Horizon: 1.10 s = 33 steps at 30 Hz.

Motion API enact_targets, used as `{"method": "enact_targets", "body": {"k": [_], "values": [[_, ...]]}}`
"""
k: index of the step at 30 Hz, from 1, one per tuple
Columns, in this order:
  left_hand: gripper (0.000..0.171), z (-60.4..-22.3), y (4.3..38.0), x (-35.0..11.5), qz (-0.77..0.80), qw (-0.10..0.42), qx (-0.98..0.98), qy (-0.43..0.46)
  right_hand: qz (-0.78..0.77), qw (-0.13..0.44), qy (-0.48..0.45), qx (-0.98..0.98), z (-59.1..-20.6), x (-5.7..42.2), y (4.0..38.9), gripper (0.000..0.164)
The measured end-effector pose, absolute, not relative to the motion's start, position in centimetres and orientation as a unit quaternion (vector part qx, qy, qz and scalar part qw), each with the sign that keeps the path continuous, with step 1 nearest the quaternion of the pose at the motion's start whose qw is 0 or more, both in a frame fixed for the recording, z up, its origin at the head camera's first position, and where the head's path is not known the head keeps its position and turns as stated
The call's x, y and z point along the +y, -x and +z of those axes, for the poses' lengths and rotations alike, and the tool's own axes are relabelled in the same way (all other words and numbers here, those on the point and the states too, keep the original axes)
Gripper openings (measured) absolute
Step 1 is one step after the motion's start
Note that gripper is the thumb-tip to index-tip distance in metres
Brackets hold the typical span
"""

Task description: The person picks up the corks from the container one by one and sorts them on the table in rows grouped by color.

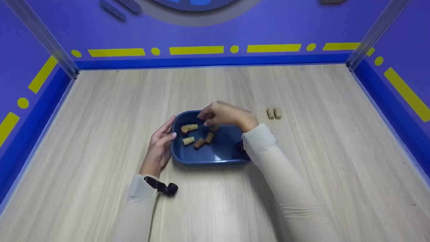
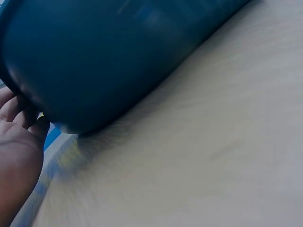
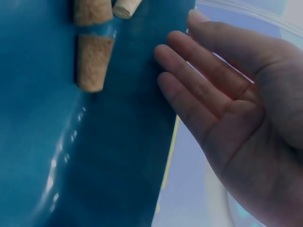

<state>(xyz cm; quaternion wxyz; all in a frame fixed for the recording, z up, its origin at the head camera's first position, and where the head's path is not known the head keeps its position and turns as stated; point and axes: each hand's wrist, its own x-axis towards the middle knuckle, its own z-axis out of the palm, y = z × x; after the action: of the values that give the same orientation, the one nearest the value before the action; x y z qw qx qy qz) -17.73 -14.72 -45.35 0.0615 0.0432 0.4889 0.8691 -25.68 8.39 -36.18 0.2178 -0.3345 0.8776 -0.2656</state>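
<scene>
A dark blue plastic bin sits in the middle of the table, with several tapered corks inside, among them a pale cork and a brown cork. My left hand grips the bin's left end, thumb at the rim and fingers along the outer wall. In the left wrist view, the bin's outer side fills the upper left above the fingers. My right hand hovers over the bin's far side, holding nothing. The right wrist view has its fingers extended beside a brown cork.
Two light corks stand side by side on the wood-grain table, right of the bin. Purple-blue walls with yellow markings enclose the table at the back, left and right.
</scene>
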Motion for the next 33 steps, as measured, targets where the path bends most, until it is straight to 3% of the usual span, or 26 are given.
{"method": "enact_targets", "body": {"k": [33], "values": [[0.063,-45.4,17.8,-14.7,0.869,0.068,0.487,-0.052,-0.227,0.247,0.322,0.885,-38.5,5.3,24.7,0.038]]}}
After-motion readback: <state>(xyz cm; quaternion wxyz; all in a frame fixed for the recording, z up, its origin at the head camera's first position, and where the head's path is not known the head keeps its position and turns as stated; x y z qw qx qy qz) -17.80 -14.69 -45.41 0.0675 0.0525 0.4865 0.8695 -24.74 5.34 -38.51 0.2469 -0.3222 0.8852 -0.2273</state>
